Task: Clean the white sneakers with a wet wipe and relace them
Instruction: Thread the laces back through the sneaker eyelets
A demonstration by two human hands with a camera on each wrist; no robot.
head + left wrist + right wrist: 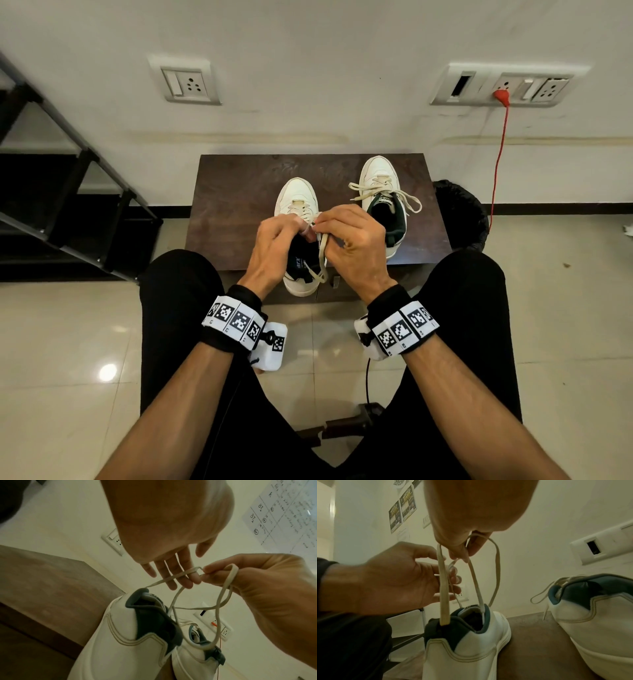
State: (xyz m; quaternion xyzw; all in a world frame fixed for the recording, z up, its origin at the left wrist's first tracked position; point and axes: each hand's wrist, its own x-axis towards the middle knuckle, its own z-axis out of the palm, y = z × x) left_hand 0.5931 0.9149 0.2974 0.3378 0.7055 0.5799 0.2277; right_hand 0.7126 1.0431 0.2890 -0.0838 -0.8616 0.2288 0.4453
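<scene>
**White sneakers near the finish, one bow left to tie**

White leather looks clean on both sneakers standing side by side on the dark wooden desk (239,192); no wet wipe shows in any view, so the wiping appears finished. The far sneaker (380,185) is laced, its bow lying loose across the tongue; the near sneaker (297,205) is threaded, with its lace (221,599) lifted above the collar. The right hand (352,246) pinches a loop of that lace between thumb and fingertips; the left hand (274,246) has its fingers spread, the lace draped across them, its grip not closed. Judging by this, only the knot on the near shoe remains; a black bin (462,212) stands beside the desk.
</scene>
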